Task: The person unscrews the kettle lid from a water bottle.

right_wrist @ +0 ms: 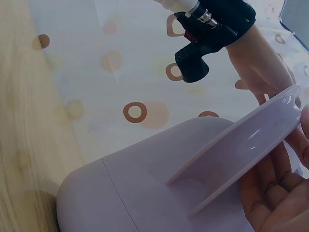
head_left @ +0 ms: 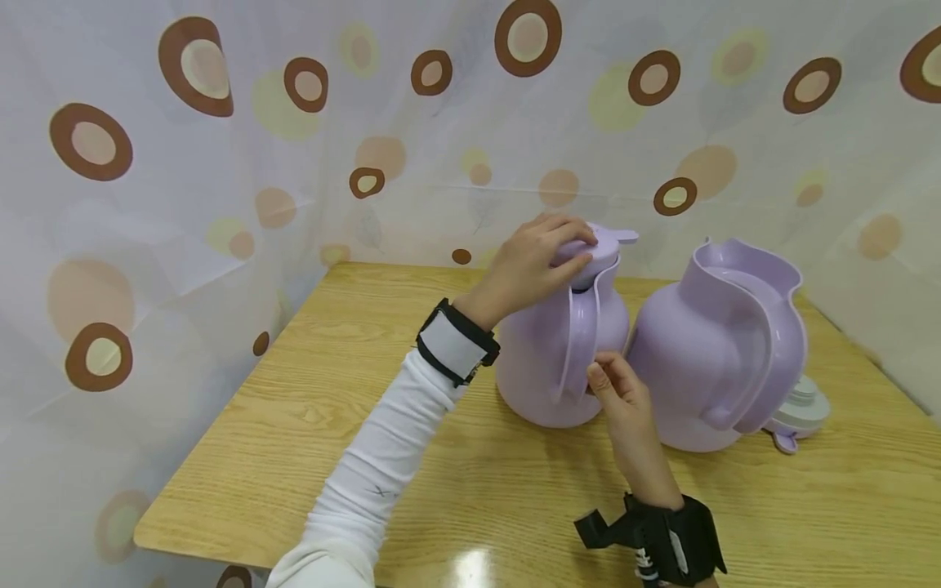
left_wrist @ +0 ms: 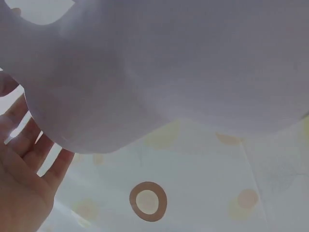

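Note:
Two lilac thermos jugs stand side by side in the head view. On the left jug sits a lilac lid with a small tab, partly covered by my left hand. That hand grips the lid from above, fingers over its top and thumb along its side. Lower down, my right hand holds the same jug's handle between thumb and fingers. The right wrist view shows fingers behind the handle. In the left wrist view, the jug's pale surface fills the top beside spread fingers.
Close to the right stands the second jug, its top without a lid and its handle toward me. Behind it a grey and lilac lid lies on the wooden table. A patterned curtain hangs behind the table.

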